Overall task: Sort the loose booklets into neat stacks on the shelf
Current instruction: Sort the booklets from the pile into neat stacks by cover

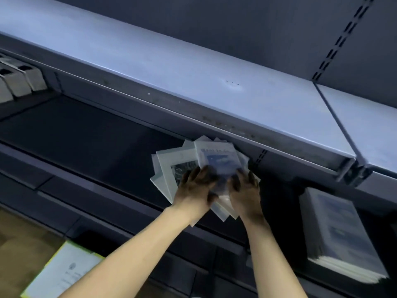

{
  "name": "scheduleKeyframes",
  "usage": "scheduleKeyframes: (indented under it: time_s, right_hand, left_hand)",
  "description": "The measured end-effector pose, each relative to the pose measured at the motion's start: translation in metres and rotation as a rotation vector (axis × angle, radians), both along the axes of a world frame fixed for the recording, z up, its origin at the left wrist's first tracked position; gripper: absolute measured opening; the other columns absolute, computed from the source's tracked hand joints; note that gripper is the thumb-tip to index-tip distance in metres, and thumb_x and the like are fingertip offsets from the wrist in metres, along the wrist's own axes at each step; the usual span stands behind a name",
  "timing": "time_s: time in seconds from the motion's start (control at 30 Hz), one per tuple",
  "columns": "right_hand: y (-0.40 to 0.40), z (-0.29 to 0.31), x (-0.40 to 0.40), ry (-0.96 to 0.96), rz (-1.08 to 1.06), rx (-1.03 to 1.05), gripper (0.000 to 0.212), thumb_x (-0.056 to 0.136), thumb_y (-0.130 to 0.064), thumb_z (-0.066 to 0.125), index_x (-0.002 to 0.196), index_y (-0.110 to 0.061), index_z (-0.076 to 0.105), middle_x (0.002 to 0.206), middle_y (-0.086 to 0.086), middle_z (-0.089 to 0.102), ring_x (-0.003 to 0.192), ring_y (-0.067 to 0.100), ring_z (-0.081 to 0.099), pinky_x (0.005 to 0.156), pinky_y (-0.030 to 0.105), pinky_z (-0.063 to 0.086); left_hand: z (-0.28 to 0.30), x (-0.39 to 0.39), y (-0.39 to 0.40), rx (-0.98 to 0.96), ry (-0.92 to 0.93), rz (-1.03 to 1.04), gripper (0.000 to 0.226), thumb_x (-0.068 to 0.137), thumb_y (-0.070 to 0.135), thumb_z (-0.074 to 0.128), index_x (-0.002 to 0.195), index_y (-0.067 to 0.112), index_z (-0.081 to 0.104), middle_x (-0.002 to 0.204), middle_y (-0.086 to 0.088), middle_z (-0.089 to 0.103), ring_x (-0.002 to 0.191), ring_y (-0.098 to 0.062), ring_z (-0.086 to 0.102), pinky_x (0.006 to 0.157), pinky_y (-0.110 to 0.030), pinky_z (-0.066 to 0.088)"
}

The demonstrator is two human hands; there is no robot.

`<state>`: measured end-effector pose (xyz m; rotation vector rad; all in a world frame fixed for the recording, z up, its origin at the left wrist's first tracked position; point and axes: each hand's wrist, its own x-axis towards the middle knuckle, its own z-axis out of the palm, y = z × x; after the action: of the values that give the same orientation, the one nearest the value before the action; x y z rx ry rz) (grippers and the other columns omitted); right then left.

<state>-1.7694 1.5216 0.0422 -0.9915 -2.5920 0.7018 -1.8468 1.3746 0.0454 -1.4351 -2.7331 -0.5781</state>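
Booklets [182, 166], fanned loose, top cover's title blurred, gripped between both hands [217, 188] on shelf [86, 134].

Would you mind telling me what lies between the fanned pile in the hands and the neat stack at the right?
Nothing: in the head view, only bare dark shelf separates the fanned booklets from the neat stack.

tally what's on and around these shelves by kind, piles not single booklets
Loose fanned booklet pile, under both hands: 1
Neat booklet stack, at right: 1
Grey boxes, far left: 3 in view
Paper with yellow edge, lower left: 1
Total: 6
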Motion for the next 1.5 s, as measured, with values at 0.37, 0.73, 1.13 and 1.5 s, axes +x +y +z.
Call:
scheduleKeyframes:
  time_s: [0.37, 0.73, 1.13, 1.5]
  right_hand:
    - [-0.07, -0.007, -0.006, -0.042, -0.209, 0.016, 0.059, 0.096, -0.058, 0.043, 0.149, -0.032, 0.036, 0.155, 0.001, 0.033, 0.131, 0.028, 0.042, 0.106, 0.04, 0.038]
    - [-0.081, -0.001, 0.017, 0.094, -0.36, -0.378, 0.072, 0.088, -0.05, 0.069, 0.143, -0.013, 0.04, 0.137, 0.01, 0.05, 0.119, 0.027, 0.054, 0.085, 0.029, 0.046]
    - [-0.069, 0.007, 0.043, 0.225, -0.453, -0.483, 0.012, 0.101, -0.016, 0.05, 0.11, -0.024, 0.046, 0.09, -0.002, 0.056, 0.073, 0.022, 0.065, 0.041, 0.02, 0.049]
    - [-0.057, 0.015, 0.085, 0.451, -0.615, -0.432, 0.02, 0.102, -0.015, 0.05, 0.117, -0.008, 0.062, 0.099, 0.006, 0.067, 0.094, 0.024, 0.061, 0.078, 0.025, 0.04]
  left_hand:
    - [0.007, -0.04, -0.048, 0.057, -0.024, -0.078, 0.062, 0.092, 0.005, 0.052, 0.144, 0.038, 0.042, 0.156, 0.002, 0.031, 0.147, -0.022, 0.02, 0.12, -0.041, 0.018]
    - [0.0, -0.012, -0.042, -0.025, -0.005, 0.038, 0.045, 0.104, 0.04, 0.028, 0.146, 0.027, 0.036, 0.152, -0.006, 0.034, 0.139, -0.025, 0.032, 0.114, -0.037, 0.03]
    - [0.003, -0.021, -0.039, -0.016, -0.032, -0.018, 0.049, 0.097, 0.042, 0.045, 0.143, 0.025, 0.042, 0.141, -0.003, 0.048, 0.13, -0.027, 0.044, 0.107, -0.04, 0.039]
    - [0.021, -0.008, -0.029, -0.036, -0.026, -0.098, 0.06, 0.099, 0.039, 0.043, 0.154, 0.02, 0.025, 0.157, -0.009, 0.028, 0.143, -0.033, 0.028, 0.117, -0.046, 0.023]
